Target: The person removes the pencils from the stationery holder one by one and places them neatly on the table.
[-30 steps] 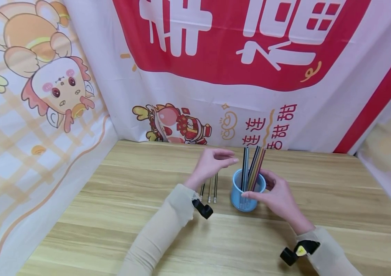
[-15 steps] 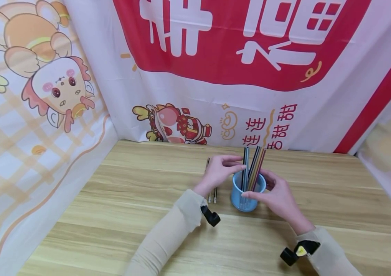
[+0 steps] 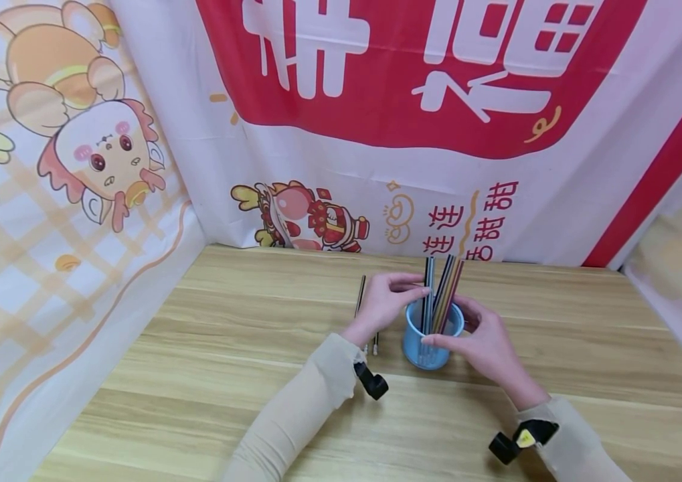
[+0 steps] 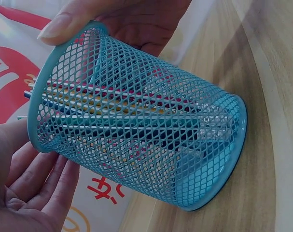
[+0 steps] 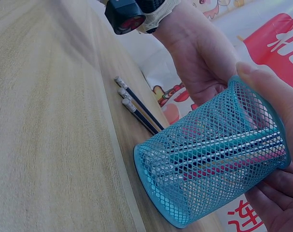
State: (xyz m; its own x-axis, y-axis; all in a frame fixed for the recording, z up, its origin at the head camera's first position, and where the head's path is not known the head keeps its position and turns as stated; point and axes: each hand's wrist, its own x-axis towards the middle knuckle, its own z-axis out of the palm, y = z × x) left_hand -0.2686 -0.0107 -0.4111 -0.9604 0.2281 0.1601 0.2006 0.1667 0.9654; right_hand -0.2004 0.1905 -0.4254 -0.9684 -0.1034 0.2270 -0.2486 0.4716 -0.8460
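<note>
A light blue mesh pencil cup stands upright on the table, a bundle of pencils leaning inside it. My right hand holds the cup from the right, thumb over the near rim and fingers round the far side. At the left of the bundle, my left hand has its thumb on a dark pencil above the rim, with the other fingers behind. Through the mesh, the left wrist view shows silvery ends on the pencils near the cup's bottom. Three pencils with silvery ends lie left of the cup, partly behind my left hand.
The wooden table meets a white and red printed cloth at the back. Another printed cloth hangs along the left side. Black cameras are strapped at both wrists.
My left hand has come down and right, from above the lying pencils to the bundle in the cup. It has barely moved in the last half second. My right hand and the cup stay put.
</note>
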